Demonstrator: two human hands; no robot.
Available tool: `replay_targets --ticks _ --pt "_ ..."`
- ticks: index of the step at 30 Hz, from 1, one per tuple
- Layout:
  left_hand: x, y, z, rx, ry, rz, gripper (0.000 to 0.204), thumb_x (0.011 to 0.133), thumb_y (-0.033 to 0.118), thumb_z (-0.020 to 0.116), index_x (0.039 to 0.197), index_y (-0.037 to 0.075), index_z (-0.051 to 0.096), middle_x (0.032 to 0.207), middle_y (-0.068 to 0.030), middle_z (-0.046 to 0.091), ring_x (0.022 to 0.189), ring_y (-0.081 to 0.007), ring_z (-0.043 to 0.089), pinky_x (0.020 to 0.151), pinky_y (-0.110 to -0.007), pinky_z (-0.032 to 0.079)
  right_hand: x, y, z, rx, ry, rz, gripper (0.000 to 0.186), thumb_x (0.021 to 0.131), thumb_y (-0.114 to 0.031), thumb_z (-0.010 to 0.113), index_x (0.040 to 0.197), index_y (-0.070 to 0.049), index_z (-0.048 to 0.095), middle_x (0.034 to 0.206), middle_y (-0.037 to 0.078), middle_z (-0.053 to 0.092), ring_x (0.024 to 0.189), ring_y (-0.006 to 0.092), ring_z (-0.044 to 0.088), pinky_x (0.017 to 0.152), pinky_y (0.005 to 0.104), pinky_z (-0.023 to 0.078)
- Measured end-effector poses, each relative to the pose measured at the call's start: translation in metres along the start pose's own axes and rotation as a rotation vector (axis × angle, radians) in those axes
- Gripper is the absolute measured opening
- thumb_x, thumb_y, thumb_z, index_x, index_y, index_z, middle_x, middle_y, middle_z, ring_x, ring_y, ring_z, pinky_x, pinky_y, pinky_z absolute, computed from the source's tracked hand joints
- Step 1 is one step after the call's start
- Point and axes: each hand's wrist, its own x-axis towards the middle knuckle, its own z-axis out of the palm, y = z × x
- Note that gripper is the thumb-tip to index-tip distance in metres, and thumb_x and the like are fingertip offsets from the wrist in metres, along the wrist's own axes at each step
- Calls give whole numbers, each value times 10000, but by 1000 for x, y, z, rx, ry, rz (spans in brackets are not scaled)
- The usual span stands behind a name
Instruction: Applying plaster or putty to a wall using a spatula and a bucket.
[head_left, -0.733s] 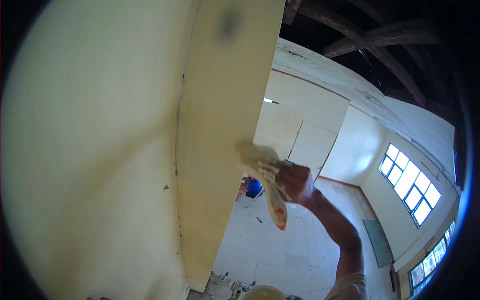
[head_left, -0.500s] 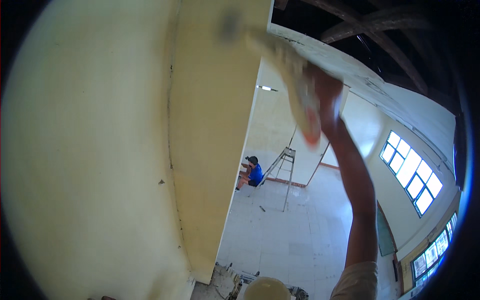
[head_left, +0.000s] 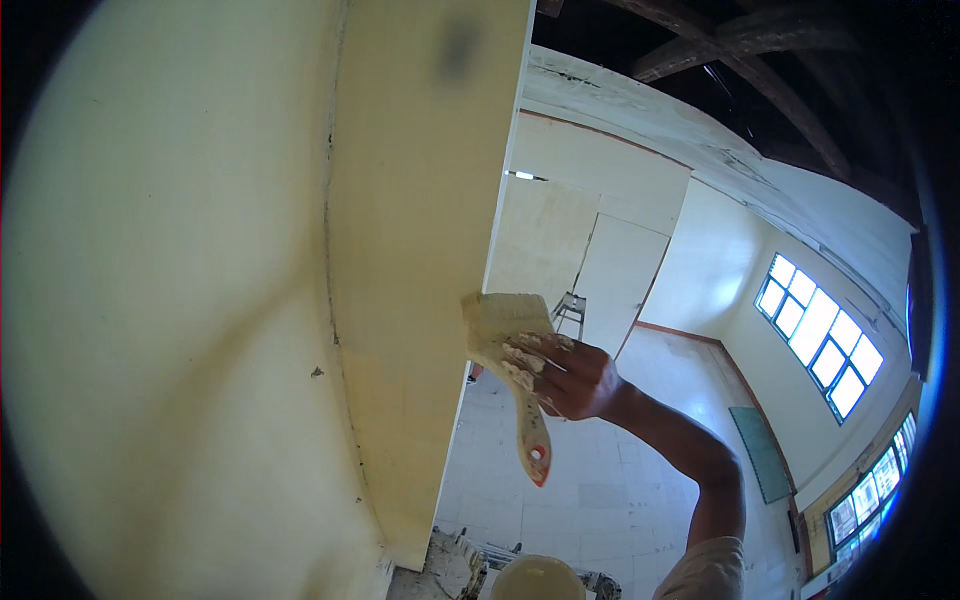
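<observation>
Your right hand [head_left: 570,375] is clenched around the wide paintbrush [head_left: 505,345] at its ferrule, bristles against the cream pillar [head_left: 420,250] edge; it looks light but paint-slick, so grip where the handle meets the head.

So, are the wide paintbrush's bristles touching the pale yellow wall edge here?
Touching. In the head view the wide paint-caked brush, held in the right hand, has its bristles pressed against the pale yellow wall edge, no gap visible.
</observation>
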Motion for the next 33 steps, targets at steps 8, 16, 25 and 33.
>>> replay_targets --ticks 8,16,25,33 --pt "-3 -3 -4 31 -12 -16 445 840 289 364 1200 26 370 1306 -203 200 1233 -353 96 963 -505 0 115 155 -42 -254 522 208 307 549 -162 644 833 -72 571 735 109 559 638 270 553 534 345 441" --pt "-3 1 4 -10 -2 -10 443 836 295 371 1188 27 386 1298 -205 221 1228 -359 113 961 -513 20 209 228 -89 -489 463 203 186 670 -202 560 750 -34 559 718 172 558 649 332 546 534 407 440" --pt "1 1 -1 27 -12 -20 442 849 308 334 1208 53 370 1313 -187 195 1239 -333 91 968 -490 1 6 15 23 105 -29 248 88 703 -194 550 742 -116 560 691 66 525 471 184 505 373 310 409" --pt "-12 -10 8 107 21 5 432 855 301 334 1193 37 386 1296 -167 248 1222 -321 165 974 -467 52 -119 -166 44 576 -310 382 178 659 -131 571 818 -52 555 843 62 568 827 197 563 609 297 490"
